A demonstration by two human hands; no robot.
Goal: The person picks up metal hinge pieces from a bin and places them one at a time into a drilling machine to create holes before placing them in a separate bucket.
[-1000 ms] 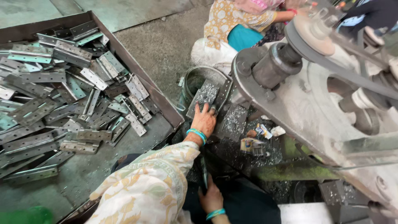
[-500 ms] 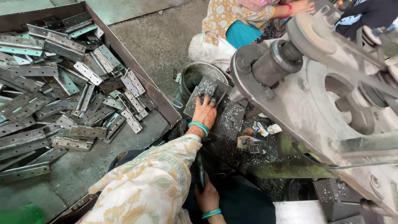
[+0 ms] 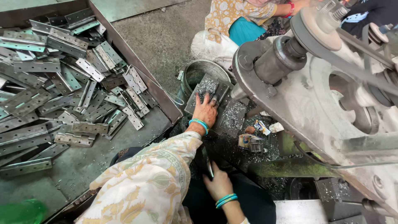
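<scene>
The left hand (image 3: 206, 111) is lying flat, fingers released, on the grey shaving-strewn metal plates (image 3: 215, 103) directly beneath it, long axis slanting away, while the right hand (image 3: 217, 184) is gripping a thin dark tool (image 3: 208, 166) nearer the body.

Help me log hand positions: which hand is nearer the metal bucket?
Left. The left hand rests on a shavings-covered plate leaning at the metal bucket; the right hand is far below, near the lap.

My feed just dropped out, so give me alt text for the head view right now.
The left hand presses flat on dark metal plates dusted with shavings, beside a round metal bucket and a large belt-driven machine. The right hand grips a thin tool near the lap; a tray of metal hinges sits left.
</scene>
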